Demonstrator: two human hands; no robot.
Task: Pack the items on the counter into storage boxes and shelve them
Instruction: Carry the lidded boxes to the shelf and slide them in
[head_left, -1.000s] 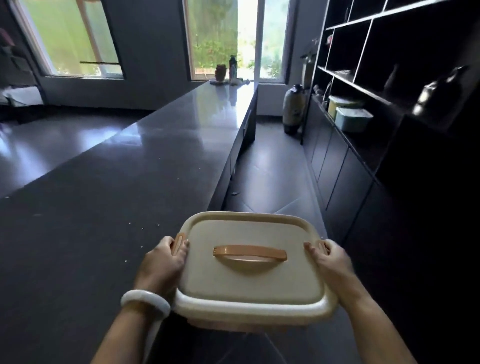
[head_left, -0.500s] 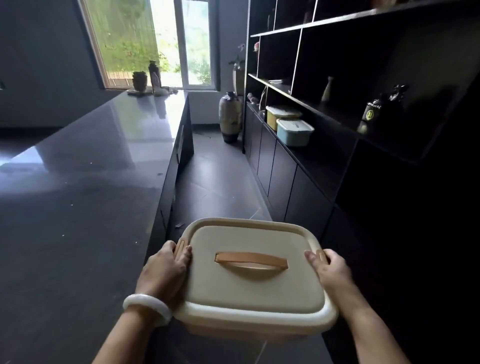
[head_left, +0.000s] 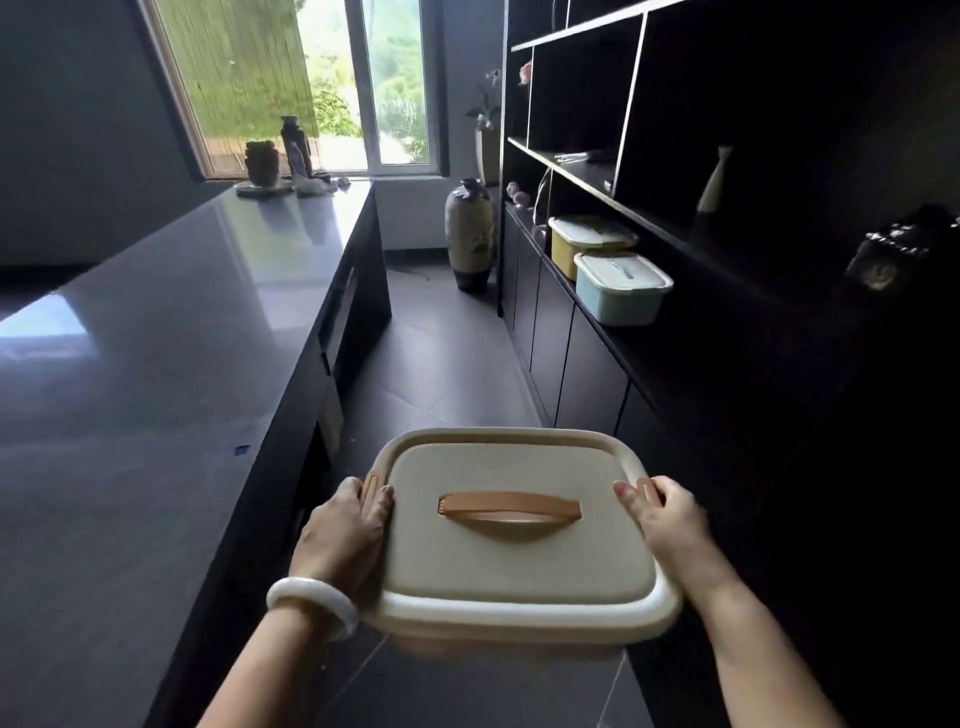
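Cream storage box (head_left: 519, 540), lid on with tan handle (head_left: 509, 510) lying flat, is held in the air over the floor of the aisle, between the tabletop (head_left: 156, 389) on the left and the dark shelf unit (head_left: 649, 171) on the right. It touches neither.

Left hand (head_left: 340, 535) grips the box's left edge: thumb on the lid beside the tan side clasp (head_left: 370, 491), fingers curled under the rim and out of sight. White bangle (head_left: 311, 605) on that wrist. Right hand (head_left: 662, 519) grips the right edge the same way, thumb on the lid, fingers wrapped around the rim by the other clasp (head_left: 647, 488).

Progress, judged: lid closed and seated, so packing of this box looks finished; contents not visible. Two boxes already stand on the lower shelf ledge: a yellow box (head_left: 571, 244) further off and a light blue box (head_left: 621, 288) just in front of it, nearly touching. Bare ledge shows on the near side of the blue one, a likely slot for the cream box.

Left to do: set this box on the shelf. Near tabletop shows no loose items; a small cluster of ornaments (head_left: 283, 166) stands at its far end by the window. Whether those count as items to pack cannot be told.
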